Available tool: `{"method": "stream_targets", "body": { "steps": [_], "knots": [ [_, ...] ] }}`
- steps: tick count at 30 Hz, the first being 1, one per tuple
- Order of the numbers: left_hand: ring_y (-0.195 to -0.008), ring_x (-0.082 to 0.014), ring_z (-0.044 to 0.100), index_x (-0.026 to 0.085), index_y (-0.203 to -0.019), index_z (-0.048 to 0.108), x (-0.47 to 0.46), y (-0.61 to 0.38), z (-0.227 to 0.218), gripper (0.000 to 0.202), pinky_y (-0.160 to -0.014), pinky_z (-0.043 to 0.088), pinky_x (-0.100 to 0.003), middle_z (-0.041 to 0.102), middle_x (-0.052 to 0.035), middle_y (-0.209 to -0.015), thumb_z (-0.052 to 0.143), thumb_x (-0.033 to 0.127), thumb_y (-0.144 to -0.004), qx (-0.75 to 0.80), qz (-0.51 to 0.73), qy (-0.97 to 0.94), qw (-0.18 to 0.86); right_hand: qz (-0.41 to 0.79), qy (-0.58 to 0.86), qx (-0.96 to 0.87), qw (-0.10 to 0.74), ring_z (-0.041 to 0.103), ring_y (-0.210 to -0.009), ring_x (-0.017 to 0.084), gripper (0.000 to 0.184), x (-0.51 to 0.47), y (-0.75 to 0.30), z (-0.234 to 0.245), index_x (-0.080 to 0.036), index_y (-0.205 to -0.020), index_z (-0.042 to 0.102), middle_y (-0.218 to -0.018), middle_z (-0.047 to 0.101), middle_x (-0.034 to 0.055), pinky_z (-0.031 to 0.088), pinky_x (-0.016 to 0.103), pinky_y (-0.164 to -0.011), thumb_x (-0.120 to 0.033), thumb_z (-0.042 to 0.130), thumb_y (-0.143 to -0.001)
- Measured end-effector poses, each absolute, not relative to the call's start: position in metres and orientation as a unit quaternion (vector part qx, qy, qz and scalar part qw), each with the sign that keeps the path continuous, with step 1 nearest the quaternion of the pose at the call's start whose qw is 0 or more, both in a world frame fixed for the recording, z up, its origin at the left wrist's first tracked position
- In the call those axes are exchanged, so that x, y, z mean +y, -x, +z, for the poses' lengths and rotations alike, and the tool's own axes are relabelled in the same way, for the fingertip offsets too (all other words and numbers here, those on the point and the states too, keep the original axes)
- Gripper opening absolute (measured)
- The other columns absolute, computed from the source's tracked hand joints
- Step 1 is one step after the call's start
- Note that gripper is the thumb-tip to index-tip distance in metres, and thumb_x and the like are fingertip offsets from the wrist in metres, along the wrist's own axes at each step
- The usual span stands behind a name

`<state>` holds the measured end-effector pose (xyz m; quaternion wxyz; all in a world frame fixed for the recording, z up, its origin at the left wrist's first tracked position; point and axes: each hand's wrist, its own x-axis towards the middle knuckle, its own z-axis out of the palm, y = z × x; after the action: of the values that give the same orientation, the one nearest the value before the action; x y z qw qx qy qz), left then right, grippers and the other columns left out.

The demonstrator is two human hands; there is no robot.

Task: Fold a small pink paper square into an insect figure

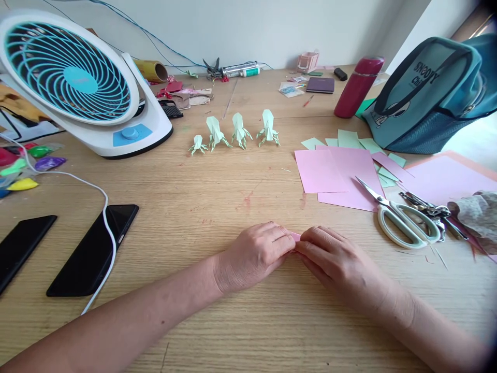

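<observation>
Both my hands rest knuckles-up on the wooden table (217,197), fingertips meeting over a small folded pink paper (295,237). Only a sliver of that paper shows between them. My left hand (256,254) has its fingers curled down onto the paper's left side. My right hand (330,256) presses its fingers together on the right side. Beyond the hands stand several pale green folded paper figures (237,133) in a row.
Pink paper sheets (334,173) and green sheets (349,139) lie to the right with white-handled scissors (399,220) and pliers (430,212). A teal bag (430,98), a red bottle (357,85), a white fan (77,83), two black phones (93,251) and a white cable (106,223) surround them.
</observation>
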<state>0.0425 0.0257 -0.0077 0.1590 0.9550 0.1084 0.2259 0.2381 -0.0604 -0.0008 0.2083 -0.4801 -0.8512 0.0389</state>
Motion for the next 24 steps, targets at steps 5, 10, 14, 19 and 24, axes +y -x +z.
{"method": "stream_targets", "body": {
  "steps": [5, 10, 14, 19, 24],
  "knots": [
    [-0.108, -0.0175, 0.068, 0.013, -0.109, 0.063, 0.021, -0.036, -0.008, 0.02, -0.094, 0.057, -0.031, 0.072, -0.0075, -0.119, 0.048, 0.005, -0.098, 0.097, 0.243, -0.951, 0.166, 0.025, 0.477, -0.854, 0.204, 0.053, -0.069, 0.018, 0.024, -0.068, -0.236, -0.005, -0.012, -0.097, 0.066, -0.083, 0.059, 0.0083, 0.048, 0.03, -0.062, -0.009, 0.042, -0.1],
    [-0.112, -0.0174, 0.068, 0.013, -0.113, 0.065, 0.02, -0.035, -0.008, 0.021, -0.098, 0.058, -0.032, 0.072, -0.0087, -0.122, 0.049, 0.009, -0.099, 0.094, 0.251, -0.95, 0.162, -0.004, 0.466, -0.861, 0.203, 0.053, -0.067, 0.019, 0.028, -0.07, -0.236, -0.004, -0.014, -0.093, 0.066, -0.082, 0.059, 0.0083, 0.047, 0.032, -0.062, -0.009, 0.039, -0.1],
    [-0.112, -0.0196, 0.068, 0.01, -0.111, 0.067, 0.017, -0.032, -0.007, 0.021, -0.1, 0.059, -0.034, 0.073, -0.0113, -0.117, 0.05, 0.008, -0.099, 0.079, 0.269, -0.954, 0.104, 0.007, 0.475, -0.857, 0.198, 0.051, -0.067, 0.018, 0.029, -0.071, -0.234, -0.005, -0.015, -0.09, 0.066, -0.082, 0.06, 0.0087, 0.047, 0.031, -0.061, -0.007, 0.04, -0.099],
    [-0.108, -0.0217, 0.07, 0.003, -0.108, 0.068, 0.016, -0.029, -0.003, 0.02, -0.102, 0.058, -0.032, 0.075, -0.0147, -0.111, 0.051, 0.007, -0.098, 0.053, 0.252, -0.965, 0.052, 0.001, 0.471, -0.864, 0.178, 0.049, -0.066, 0.019, 0.03, -0.074, -0.233, -0.002, -0.014, -0.083, 0.065, -0.081, 0.059, 0.0104, 0.046, 0.033, -0.059, -0.007, 0.04, -0.098],
    [-0.1, -0.0189, 0.072, 0.006, -0.109, 0.069, 0.019, -0.03, -0.001, 0.023, -0.094, 0.061, -0.029, 0.076, -0.0117, -0.108, 0.047, 0.007, -0.1, 0.062, 0.239, -0.968, 0.049, 0.002, 0.461, -0.87, 0.173, 0.049, -0.067, 0.02, 0.032, -0.074, -0.233, 0.001, -0.012, -0.086, 0.066, -0.081, 0.06, 0.0113, 0.046, 0.034, -0.06, -0.007, 0.037, -0.099]
  ]
}}
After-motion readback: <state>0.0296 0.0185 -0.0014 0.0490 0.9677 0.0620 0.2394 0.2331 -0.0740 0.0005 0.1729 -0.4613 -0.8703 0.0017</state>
